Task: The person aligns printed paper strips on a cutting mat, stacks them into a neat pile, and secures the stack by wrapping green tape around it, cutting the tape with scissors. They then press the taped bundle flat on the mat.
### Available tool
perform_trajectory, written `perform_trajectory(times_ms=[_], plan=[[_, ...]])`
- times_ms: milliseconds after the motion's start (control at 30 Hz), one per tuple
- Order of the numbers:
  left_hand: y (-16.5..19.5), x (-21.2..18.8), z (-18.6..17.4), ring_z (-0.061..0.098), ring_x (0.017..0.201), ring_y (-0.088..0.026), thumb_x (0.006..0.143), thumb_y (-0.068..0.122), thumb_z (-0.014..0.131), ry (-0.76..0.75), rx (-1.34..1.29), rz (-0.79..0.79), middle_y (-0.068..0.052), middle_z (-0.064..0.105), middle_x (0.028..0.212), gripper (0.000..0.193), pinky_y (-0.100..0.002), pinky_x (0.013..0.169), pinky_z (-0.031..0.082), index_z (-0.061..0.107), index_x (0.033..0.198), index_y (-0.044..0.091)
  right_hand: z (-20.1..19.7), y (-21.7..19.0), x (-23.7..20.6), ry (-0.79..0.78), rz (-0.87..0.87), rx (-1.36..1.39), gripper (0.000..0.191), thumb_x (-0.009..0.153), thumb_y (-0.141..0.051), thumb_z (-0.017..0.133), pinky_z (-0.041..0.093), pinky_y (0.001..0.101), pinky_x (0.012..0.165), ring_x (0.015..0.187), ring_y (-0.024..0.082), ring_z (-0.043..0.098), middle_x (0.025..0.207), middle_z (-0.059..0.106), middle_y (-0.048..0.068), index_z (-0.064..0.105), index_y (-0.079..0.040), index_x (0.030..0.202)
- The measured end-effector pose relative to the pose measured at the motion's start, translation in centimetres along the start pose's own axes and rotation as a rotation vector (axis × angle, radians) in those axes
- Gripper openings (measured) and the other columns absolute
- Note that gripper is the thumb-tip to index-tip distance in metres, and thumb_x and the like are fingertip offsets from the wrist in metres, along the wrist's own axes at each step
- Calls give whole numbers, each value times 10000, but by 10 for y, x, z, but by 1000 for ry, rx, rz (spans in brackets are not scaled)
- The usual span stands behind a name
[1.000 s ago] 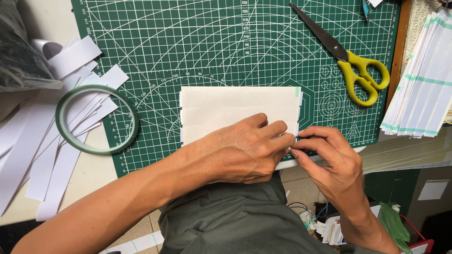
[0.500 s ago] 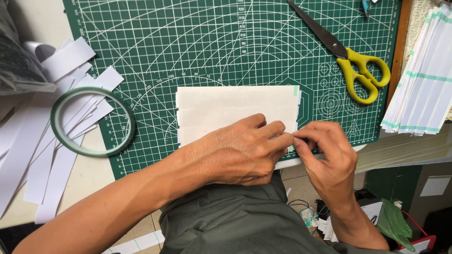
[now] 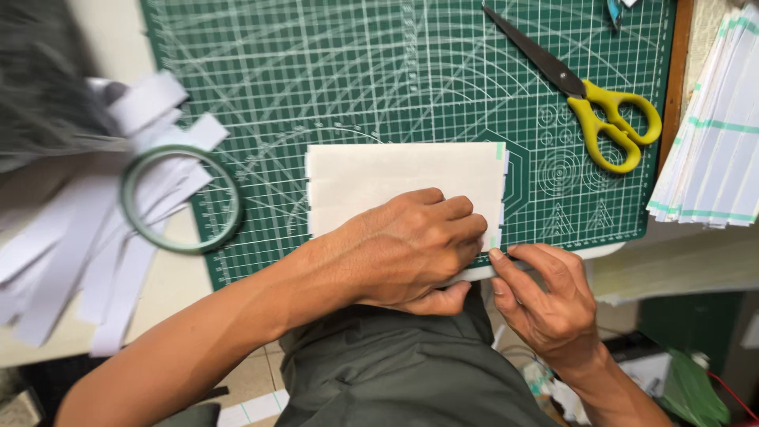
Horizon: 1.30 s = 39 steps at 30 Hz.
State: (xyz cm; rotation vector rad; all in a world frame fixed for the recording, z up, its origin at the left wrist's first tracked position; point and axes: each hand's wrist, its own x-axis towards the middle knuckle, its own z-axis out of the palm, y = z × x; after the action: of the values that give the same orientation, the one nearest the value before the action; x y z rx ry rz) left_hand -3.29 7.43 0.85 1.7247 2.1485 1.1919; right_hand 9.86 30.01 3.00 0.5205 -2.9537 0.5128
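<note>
Left hand [image 3: 411,249] flat, fingers curled, pressing down; right hand [image 3: 545,296] fingers pinching.
</note>
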Motion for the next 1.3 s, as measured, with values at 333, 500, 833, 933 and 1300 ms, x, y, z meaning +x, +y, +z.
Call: perform_trajectory(times_ms=[333,500,833,933,1300], plan=[[-7,-24,-92,745,852,-272,972,86,730,362,115,-294,-112,766,992,89,-375,768,593,773,1003,14,-12,-5,5,-29,119,118,281,888,-86,698,540,394,944,1077,277,653,1119,696,119,739,-55,1164],[-12,-31,-85,741,804,-270,897,74,719,326,166,-315,-141,760,958,110,-382,726,598,778,961,6,-24,7,20,-26,309,287,233,1029,-66,580,591,332,879,1004,215,725,1113,741,91,721,-86,1213],[-11,-34,-64,700,880,-308,853,11,659,179,284,-336,-149,720,914,118,-414,746,597,709,753,-27,2,-3,139,-60,-269,-34,337,944,-111,733,384,570,1174,1212,265,635,1278,674,78,696,-85,1279],[-12,-32,-62,689,912,-305,793,-26,657,157,322,-318,-151,720,947,56,-407,735,601,712,782,-33,8,-8,151,-107,-327,-78,399,911,-104,733,349,601,1186,1198,259,639,1283,664,76,681,-86,1306],[-8,-33,-61,682,930,-324,675,-119,683,140,340,-336,-173,719,951,116,-409,708,618,714,764,-50,14,0,158,-149,-298,63,255,913,-68,725,341,604,1224,1131,229,673,1191,721,66,735,-82,1168]])
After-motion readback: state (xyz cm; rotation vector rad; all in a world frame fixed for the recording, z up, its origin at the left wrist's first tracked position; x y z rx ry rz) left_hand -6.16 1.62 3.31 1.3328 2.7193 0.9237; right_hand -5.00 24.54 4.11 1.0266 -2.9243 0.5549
